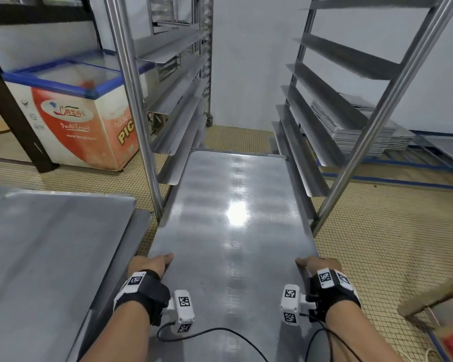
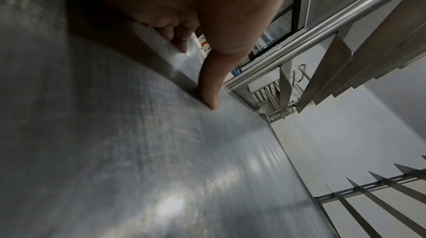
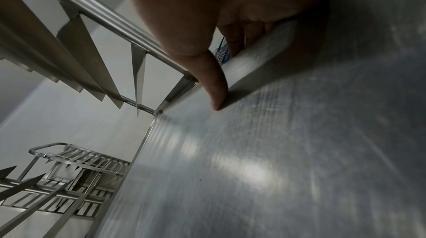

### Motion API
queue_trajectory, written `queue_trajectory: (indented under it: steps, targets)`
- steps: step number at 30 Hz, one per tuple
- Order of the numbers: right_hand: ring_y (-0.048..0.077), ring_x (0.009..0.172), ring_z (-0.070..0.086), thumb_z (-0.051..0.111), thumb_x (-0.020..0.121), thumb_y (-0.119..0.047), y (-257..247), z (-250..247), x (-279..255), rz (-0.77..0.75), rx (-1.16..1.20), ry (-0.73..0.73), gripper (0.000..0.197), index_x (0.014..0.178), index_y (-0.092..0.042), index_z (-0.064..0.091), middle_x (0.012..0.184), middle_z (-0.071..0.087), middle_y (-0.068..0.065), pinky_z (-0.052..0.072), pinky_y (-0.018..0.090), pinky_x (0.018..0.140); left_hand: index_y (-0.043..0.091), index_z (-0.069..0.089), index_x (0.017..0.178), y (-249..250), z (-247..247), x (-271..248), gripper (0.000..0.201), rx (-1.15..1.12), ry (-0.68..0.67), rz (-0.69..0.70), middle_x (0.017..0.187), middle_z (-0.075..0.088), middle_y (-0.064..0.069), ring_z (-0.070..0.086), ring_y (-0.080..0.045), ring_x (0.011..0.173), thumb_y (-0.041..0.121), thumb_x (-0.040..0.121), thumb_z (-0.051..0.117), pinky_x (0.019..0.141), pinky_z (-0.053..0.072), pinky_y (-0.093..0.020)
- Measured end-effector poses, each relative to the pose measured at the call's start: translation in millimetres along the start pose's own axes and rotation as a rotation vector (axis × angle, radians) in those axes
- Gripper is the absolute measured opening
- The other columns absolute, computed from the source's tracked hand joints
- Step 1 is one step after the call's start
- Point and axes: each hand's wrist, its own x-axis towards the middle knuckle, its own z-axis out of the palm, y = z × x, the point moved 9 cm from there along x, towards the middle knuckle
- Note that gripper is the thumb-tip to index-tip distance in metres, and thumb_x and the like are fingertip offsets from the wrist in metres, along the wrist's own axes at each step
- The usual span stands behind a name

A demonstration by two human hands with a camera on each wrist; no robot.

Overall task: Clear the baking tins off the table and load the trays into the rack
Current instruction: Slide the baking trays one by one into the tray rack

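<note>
Tray (image 1: 230,205) flat, shiny, bare metal.

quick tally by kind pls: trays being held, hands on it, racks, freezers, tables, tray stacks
Tray held, partly slid into the rack: 1
Hands gripping its side edges: 2, left hand, right hand
Racks: 2, near rack, far rack
Chest freezer: 1
Table: 1
Stack of trays on the floor: 1
Total: 8

left hand (image 1: 148,265), right hand (image 1: 321,265), both gripping
</note>
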Motion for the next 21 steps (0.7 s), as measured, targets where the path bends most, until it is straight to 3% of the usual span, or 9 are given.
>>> queue_trajectory:
  steps: [7, 12, 18, 21]
  targets:
    - [0.030, 0.069, 0.064, 0.080, 0.073, -0.008, -41, 18, 35, -0.025, -0.008, 0.009, 0.040, 0.107, 0.007, 0.064, 0.088, 0.069, 0.019, 0.046, 0.027, 0.053, -0.005, 0.052, 0.135, 44, 23, 32, 0.087, 0.047, 0.022, 0.030, 0.139, 0.054, -0.024, 0.056, -0.043, 0.121, 0.045, 0.072, 0.084, 0.104, 0.045, -0.049]
    - [0.034, 0.080, 0.064, 0.082, 0.073, -0.012, -71, 28, 58, -0.051, -0.015, 0.050, 0.051, 0.115, 0.006, 0.060, 0.093, 0.067, 0.018, 0.051, 0.033, 0.071, -0.004, 0.052, 0.134, 71, 40, 49, 0.079, 0.041, 0.010, 0.043, 0.138, 0.055, -0.022, 0.056, -0.042, 0.121, 0.043, 0.077, 0.081, 0.104, 0.044, -0.048]
    - [0.032, 0.083, 0.062, 0.082, 0.072, -0.016, -94, 37, 80, -0.009, 0.007, 0.087, 0.049, 0.110, 0.007, 0.059, 0.085, 0.060, 0.013, 0.048, 0.030, 0.071, -0.004, 0.047, 0.138, 101, 56, 68, 0.075, 0.058, 0.016, 0.093, 0.136, 0.056, -0.022, 0.057, -0.040, 0.119, 0.038, 0.083, 0.077, 0.099, 0.044, -0.043]
    - [0.031, 0.083, 0.060, 0.086, 0.067, -0.023, -99, 35, 87, -0.013, -0.007, 0.131, 0.062, 0.114, 0.005, 0.058, 0.098, 0.066, 0.016, 0.048, 0.031, 0.075, -0.006, 0.046, 0.137, 110, 60, 74, 0.075, 0.059, 0.021, 0.096, 0.136, 0.056, -0.024, 0.057, -0.041, 0.119, 0.037, 0.084, 0.077, 0.098, 0.045, -0.044]
